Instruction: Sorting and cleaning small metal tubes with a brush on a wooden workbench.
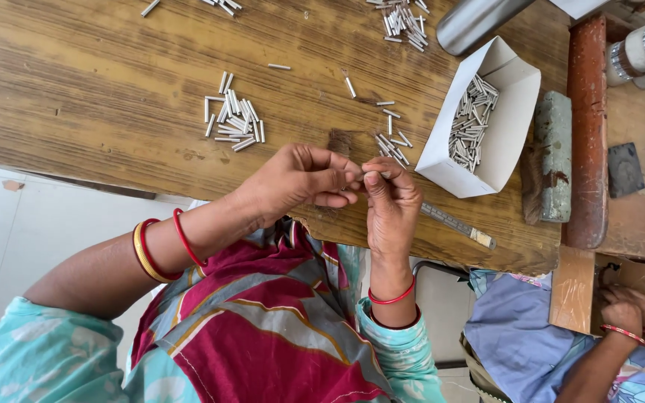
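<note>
My left hand (300, 179) and my right hand (391, 205) meet over the near edge of a wooden table (98, 89). The fingertips of both pinch one small silver metal pin (384, 174) between them. Just beyond the fingers lies a small scatter of the same pins (391, 145). A larger heap of pins (234, 123) sits to the left, beyond my left hand. An open white cardboard box (516, 82) to the right holds several more pins. Red and gold bangles are on my left wrist, a red one on my right.
A thin metal ruler (458, 225) lies by the table edge near my right hand. A grey-green block (554, 157) and a rusty red bar (587, 127) stand right of the box. A metal cylinder (479, 19) lies at the top. Another person's hands (628, 307) are at bottom right.
</note>
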